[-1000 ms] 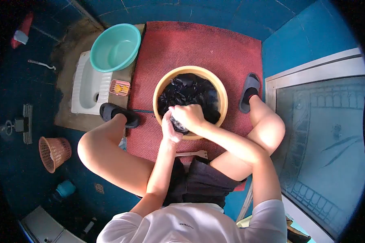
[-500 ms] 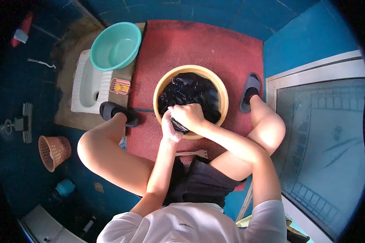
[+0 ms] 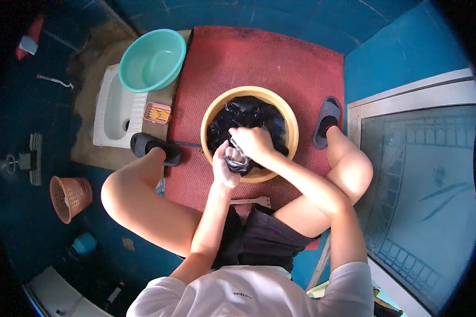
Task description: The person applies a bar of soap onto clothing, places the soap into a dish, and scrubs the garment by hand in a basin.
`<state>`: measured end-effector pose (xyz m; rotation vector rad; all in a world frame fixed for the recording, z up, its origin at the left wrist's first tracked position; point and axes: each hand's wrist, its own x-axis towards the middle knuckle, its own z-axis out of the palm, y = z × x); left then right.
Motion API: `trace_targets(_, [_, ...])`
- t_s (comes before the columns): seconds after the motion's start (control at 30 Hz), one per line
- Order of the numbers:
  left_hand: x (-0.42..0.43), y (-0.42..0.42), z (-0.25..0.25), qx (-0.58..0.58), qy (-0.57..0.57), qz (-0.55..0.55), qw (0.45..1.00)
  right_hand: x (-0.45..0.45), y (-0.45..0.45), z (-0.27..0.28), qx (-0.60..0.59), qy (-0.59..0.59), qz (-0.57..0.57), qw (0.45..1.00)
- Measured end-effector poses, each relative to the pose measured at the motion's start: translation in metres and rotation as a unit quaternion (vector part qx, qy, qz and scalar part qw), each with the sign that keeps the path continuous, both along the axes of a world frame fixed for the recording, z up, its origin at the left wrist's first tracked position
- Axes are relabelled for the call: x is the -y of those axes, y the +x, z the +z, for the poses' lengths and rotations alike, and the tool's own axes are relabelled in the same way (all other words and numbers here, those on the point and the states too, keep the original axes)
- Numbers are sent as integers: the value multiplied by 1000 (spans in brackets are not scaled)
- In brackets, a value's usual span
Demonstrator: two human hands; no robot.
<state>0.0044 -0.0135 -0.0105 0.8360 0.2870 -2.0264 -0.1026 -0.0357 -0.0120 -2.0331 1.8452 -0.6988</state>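
Note:
A yellow basin (image 3: 249, 91) stands on the red mat between my feet, with wet black cloth (image 3: 247, 108) lying in water inside it. Over the basin's near left part, my left hand (image 3: 226, 171) is closed around a bunched piece of the black cloth, which has pale suds or a wet shine on it. Just to the right and a little farther away, my right hand (image 3: 255, 142) is closed with its knuckles up, gripping the same cloth. Its fingertips are partly hidden.
A green basin (image 3: 152, 61) rests partly over the white squat toilet (image 3: 110, 127), near a pink soap dish (image 3: 156, 113). A white-handled brush (image 3: 251, 201) lies before me. At left is an orange basket (image 3: 71, 199); a glazed door (image 3: 423, 185) stands at right.
My right hand has shifted slightly up and to the right, opening a gap from my left hand. More of the bunched, sudsy cloth now shows between them.

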Motion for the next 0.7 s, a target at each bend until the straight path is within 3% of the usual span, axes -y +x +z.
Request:
trace_targets(0.03, [0, 3, 11, -23, -68, -13, 997, 3, -5, 15, 78, 54, -26, 995])
trace_targets(0.1, [2, 5, 17, -33, -55, 9, 998, 2, -6, 25, 239, 96, -73, 964])
trace_targets(0.2, [7, 11, 11, -23, -55, 50, 997, 7, -18, 14, 402, 153, -34, 902])
trace_targets(0.27, [9, 16, 8, -28, -103, 41, 993, 7, -31, 36, 447, 299, 5, 843])
trace_targets(0.33, [9, 15, 17, -8, -94, 45, 995, 5, -42, 36, 445, 313, 58, 837])
trace_targets(0.4, [9, 16, 20, 12, -87, 53, 995, 8, -53, 39, 334, 379, 143, 851])
trace_targets(0.53, [10, 15, 17, 122, -53, 47, 990, 13, -54, 54, 404, 307, 90, 857])
trace_targets(0.6, [10, 15, 11, 175, -57, 41, 982, 17, -56, 59, 350, 270, 90, 892])
trace_targets(0.7, [5, 12, 14, 267, -74, -51, 960, 18, -54, 59, 344, 265, 108, 894])
